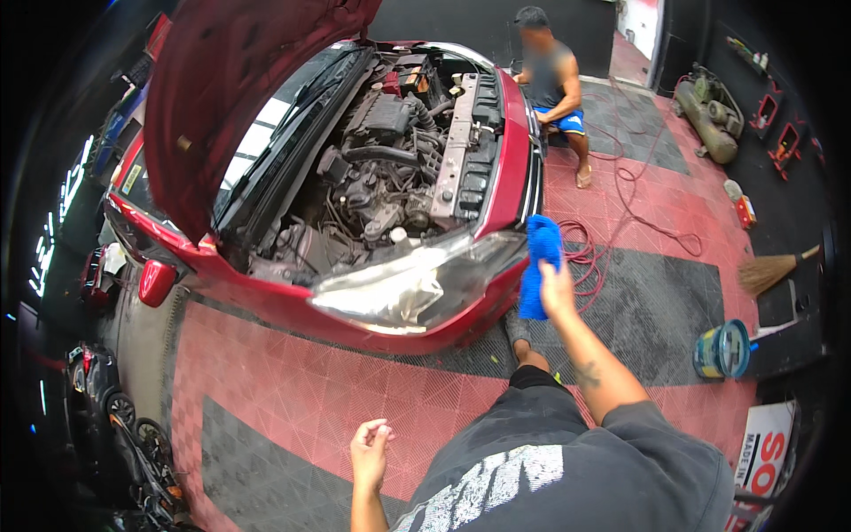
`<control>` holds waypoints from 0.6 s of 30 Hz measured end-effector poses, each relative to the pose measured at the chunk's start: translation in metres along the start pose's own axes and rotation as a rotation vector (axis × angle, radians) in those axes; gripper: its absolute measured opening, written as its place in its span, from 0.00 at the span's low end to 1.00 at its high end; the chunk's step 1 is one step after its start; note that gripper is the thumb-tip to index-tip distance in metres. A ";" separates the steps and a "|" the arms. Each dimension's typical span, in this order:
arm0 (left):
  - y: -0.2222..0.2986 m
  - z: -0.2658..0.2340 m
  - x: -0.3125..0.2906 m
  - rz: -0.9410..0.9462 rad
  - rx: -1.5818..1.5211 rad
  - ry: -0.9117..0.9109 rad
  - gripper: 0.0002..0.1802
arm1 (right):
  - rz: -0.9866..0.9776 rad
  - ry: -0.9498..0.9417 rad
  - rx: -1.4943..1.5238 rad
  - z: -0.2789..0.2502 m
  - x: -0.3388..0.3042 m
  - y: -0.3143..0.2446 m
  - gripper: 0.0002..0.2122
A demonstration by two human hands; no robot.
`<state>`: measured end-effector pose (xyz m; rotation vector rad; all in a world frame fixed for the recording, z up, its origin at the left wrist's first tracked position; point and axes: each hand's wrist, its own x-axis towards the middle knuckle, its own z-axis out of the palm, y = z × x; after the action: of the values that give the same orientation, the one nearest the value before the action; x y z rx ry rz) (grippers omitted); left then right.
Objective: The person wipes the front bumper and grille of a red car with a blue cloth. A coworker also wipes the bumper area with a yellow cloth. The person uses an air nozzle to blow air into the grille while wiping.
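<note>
My right hand point(557, 291) grips a bright blue microfiber cloth point(541, 257) and holds it up by the front corner of a red car point(372, 339). The cloth hangs long and bunched, beside the clear headlight point(408, 288) and the bumper. My left hand point(370, 452) is in the air over the floor, low in the picture, its fingers curled in with nothing visible in them. Above the car the hood point(248, 97) stands raised, and the dusty engine point(381, 160) is exposed.
Another person point(550, 80) crouches at the car's far front. A red hose point(620, 208) lies coiled over the red and grey floor tiles point(292, 372). To the right are a bucket point(722, 350), a broom point(771, 272) and an air compressor point(709, 115). A motorcycle point(146, 452) stands lower left.
</note>
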<state>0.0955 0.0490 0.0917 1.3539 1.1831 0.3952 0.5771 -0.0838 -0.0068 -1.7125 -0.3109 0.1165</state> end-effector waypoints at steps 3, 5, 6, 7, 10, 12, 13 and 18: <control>0.029 0.058 0.057 0.013 0.066 -0.024 0.12 | -0.016 -0.133 -0.481 0.098 0.065 0.006 0.38; 0.060 0.098 0.092 -0.007 0.138 -0.095 0.14 | 0.076 -0.156 -0.615 0.147 0.093 0.029 0.46; 0.077 0.112 0.106 -0.018 0.169 -0.120 0.14 | 0.046 -0.066 -0.669 0.165 0.108 0.027 0.47; 0.097 0.120 0.111 -0.018 0.295 -0.181 0.17 | 0.124 -0.054 -0.691 0.172 0.126 0.028 0.47; 0.143 0.133 0.129 -0.093 0.345 -0.172 0.17 | 0.167 -0.023 -0.714 0.172 0.203 0.024 0.46; 0.150 0.134 0.145 -0.163 0.354 -0.039 0.18 | 0.199 0.000 -0.711 0.173 0.275 0.040 0.44; 0.141 0.131 0.148 -0.182 0.334 0.019 0.18 | 0.186 0.017 -0.736 0.173 0.314 0.033 0.44; 0.155 0.158 0.158 -0.298 0.321 0.074 0.17 | 0.233 -0.005 -0.791 0.188 0.484 0.049 0.42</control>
<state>0.3516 0.1322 0.1290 1.4135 1.5330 0.0413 0.9995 0.2198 -0.0382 -2.5327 -0.1621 0.1836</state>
